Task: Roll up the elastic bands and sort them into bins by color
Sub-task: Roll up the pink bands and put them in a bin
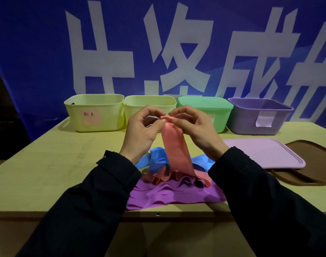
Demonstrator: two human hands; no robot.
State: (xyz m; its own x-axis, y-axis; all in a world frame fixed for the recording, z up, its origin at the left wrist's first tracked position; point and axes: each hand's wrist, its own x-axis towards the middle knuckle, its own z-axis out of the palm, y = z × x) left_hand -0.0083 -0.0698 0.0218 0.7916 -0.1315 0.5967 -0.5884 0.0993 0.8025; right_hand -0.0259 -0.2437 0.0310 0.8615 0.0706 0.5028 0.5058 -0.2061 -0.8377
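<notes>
- Pinching the top edge of a long salmon-pink elastic band [174,145], the left hand [141,130] and the right hand [193,129] meet above the middle of the desk [47,164], fingertips almost touching.
- Both hands hold the band's upper end, thumb against curled fingers; neither is spread wide, and that end looks slightly folded over, as if a roll is just being started.
- The band hangs straight down from the hands, its long axis running from the pinch towards the near edge of the desk, where its lower end trails into the heap of loose bands.
- That heap lies between the two dark sleeves: crumpled blue bands [158,160] behind, flat purple bands [173,195] nearest the near edge.
- Judging by this, the coming move is to wind downward along the hanging length; both hands are equally near, since they share the same edge.
- Along the far edge stand four bins: a pale yellow plastic bin with a pink label [93,112], a second pale yellow bin [149,103], a green bin [210,108] and a purple bin [258,115].
- The pink-labelled bin, towards the far left corner, seems the likely destination; its left-side position would favour the left hand.
</notes>
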